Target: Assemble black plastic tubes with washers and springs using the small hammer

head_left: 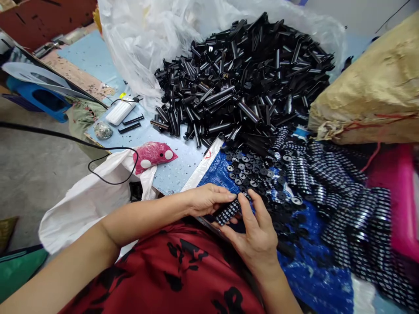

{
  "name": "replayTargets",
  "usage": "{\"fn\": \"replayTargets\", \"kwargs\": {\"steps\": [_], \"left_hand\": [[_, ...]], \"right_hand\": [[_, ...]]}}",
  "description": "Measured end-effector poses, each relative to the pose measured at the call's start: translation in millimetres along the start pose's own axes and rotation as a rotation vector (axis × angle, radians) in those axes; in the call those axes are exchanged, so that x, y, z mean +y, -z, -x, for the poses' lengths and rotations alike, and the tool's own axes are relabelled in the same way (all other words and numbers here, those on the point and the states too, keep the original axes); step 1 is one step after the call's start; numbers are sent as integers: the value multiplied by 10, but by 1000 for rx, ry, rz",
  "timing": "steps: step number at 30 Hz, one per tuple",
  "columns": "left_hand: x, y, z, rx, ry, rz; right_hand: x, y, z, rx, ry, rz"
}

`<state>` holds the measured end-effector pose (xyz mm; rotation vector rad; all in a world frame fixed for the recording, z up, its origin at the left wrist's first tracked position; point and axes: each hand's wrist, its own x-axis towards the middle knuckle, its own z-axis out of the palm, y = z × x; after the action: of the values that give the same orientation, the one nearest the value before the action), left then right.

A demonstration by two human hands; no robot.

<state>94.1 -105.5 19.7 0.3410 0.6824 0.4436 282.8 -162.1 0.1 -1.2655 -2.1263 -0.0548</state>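
Close to my body, both hands hold one black perforated tube (227, 213) dotted with rows of light spots. My left hand (209, 199) pinches its far end with the thumb on top. My right hand (253, 233) grips the near end and the side, fingers curled over it; part of the tube is hidden behind them. Just beyond my fingers lie several small black discs (242, 168) with centre holes, spread on a blue plastic sheet (214, 168). Several more perforated tubes (355, 218) are piled to the right of my right hand.
A large heap of black plastic parts (242, 83) spills from a clear plastic bag (131, 48) at the back. A tan sack (369, 83) and a pink container (406, 200) stand right. On the left lie a pink packet (152, 157), a white power bank-like box (120, 112) and a black cable (65, 138).
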Motion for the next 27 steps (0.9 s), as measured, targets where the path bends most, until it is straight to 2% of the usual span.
{"fn": "replayTargets", "kwargs": {"steps": [4,13,17,20,23,25,27], "left_hand": [[-34,2,6,-44,-3,54],[-151,-54,-52,19,-130,22],[-120,-38,-50,19,-94,19],[-111,-32,-66,-23,-29,25],[-136,-59,-88,-31,-10,29],[-140,-64,-74,26,-79,-22],[-101,-12,-21,114,-254,-165]], "right_hand": [[11,3,24,-16,3,-36],[-19,22,20,-92,-19,-190],[-10,32,26,-85,-51,-211],[7,14,18,-93,-38,-222],[17,-11,24,-55,-50,-224],[30,-20,65,-27,-71,-203],[59,-16,143,-38,-70,-85]]}}
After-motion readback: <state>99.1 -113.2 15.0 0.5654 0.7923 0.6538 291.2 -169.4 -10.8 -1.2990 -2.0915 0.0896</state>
